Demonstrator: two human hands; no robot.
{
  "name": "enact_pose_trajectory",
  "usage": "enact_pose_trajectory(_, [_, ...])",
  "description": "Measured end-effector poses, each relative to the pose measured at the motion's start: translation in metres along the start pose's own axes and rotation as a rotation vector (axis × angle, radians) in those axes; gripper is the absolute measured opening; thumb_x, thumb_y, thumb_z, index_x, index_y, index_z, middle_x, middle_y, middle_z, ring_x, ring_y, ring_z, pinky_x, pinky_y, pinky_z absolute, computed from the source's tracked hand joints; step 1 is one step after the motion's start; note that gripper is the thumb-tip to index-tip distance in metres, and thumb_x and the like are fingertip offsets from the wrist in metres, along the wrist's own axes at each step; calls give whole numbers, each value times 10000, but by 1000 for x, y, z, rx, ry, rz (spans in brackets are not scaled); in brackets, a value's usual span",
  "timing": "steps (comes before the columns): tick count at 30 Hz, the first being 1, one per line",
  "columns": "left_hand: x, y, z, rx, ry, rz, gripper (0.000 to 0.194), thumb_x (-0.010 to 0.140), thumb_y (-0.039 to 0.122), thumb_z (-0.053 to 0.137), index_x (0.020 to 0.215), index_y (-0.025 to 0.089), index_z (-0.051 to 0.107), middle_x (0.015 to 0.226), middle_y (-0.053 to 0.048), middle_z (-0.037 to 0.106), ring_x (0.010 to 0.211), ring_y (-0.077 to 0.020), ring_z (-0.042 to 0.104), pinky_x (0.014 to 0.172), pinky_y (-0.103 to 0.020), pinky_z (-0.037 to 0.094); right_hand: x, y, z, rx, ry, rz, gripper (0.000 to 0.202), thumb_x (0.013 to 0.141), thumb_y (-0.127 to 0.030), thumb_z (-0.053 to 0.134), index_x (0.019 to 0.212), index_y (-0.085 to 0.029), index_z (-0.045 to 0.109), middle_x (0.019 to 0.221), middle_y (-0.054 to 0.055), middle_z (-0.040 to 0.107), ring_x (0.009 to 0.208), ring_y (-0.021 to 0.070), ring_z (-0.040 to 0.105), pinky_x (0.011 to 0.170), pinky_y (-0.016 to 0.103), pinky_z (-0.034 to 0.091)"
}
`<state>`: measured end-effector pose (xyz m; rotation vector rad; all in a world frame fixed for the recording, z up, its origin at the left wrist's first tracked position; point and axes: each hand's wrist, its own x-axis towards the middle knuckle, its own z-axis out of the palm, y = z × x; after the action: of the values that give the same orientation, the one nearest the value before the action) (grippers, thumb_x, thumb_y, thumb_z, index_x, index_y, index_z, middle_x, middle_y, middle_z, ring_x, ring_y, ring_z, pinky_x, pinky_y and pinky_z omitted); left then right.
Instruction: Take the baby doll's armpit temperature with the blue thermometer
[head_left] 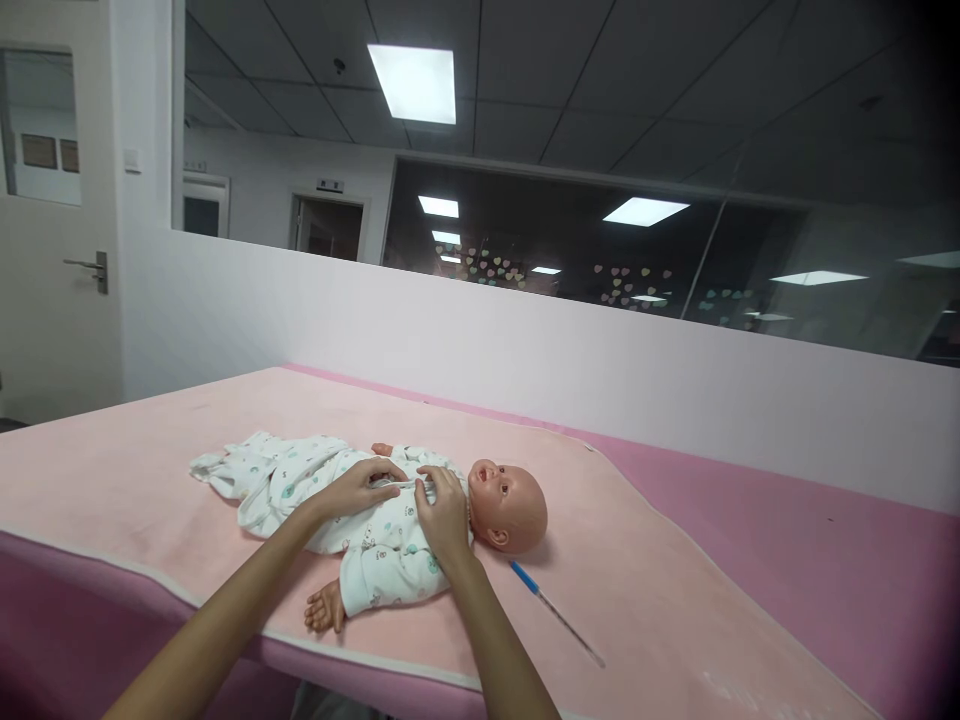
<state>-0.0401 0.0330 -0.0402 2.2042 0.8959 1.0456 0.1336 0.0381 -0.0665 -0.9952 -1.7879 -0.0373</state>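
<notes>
A baby doll (510,505) lies on its back with its head to the right, dressed in a white patterned outfit (390,575). My left hand (364,488) rests over the chest, its fingers closed on the front edge of the outfit. Close beside it, nearer the neck, my right hand (444,505) has its fingers bent and pinching the same front edge. The exact grip of the fingertips is partly hidden. To the right of my right forearm, a thin glass thermometer (564,622) with a blue end lies below the doll's head.
A pink padded mat (660,610) with white piping covers the table under the doll. Behind it runs a white low wall (525,340) with a large window above. At the far left stands a door (56,320) with a metal handle.
</notes>
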Motion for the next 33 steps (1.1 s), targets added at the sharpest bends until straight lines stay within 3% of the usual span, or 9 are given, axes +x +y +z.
enact_pose_trajectory(5, [1, -4, 0, 80, 45, -1, 265, 798, 389, 537, 935, 188, 643, 943, -47, 632, 879, -191, 538, 783, -284, 406, -1, -2, -2, 30, 20, -6, 160, 809, -174, 445, 861, -193, 596, 843, 34, 615, 844, 164, 544, 768, 288, 407])
enact_pose_trajectory(14, [4, -17, 3, 399, 35, -14, 286, 831, 466, 451, 979, 276, 605, 987, -37, 490, 991, -239, 430, 869, -385, 323, -2, -2, -2, 28, 66, -62, 164, 839, -209, 438, 846, -194, 601, 821, 39, 615, 809, 158, 541, 735, 283, 407])
enact_pose_trajectory(18, [3, -16, 0, 318, 8, -8, 261, 814, 455, 488, 937, 254, 601, 964, -32, 485, 971, -223, 430, 862, -358, 336, -2, -1, -1, 37, 53, -45, 155, 834, -198, 440, 835, -193, 595, 823, 41, 613, 806, 162, 539, 735, 284, 402])
enact_pose_trajectory(25, [0, -12, 0, 48, 72, -79, 259, 767, 395, 564, 909, 186, 618, 896, -36, 590, 824, -181, 527, 732, -284, 408, -2, 1, 0, 33, 44, -22, 143, 841, -220, 449, 826, -189, 588, 830, 37, 613, 820, 163, 534, 749, 288, 398])
enact_pose_trajectory(33, [4, -16, -1, -57, 40, -71, 240, 764, 306, 575, 949, 190, 675, 935, -34, 662, 882, -191, 568, 783, -279, 417, -2, 1, 0, 44, 37, -13, 142, 846, -228, 452, 830, -188, 587, 837, 40, 614, 826, 165, 534, 754, 291, 398])
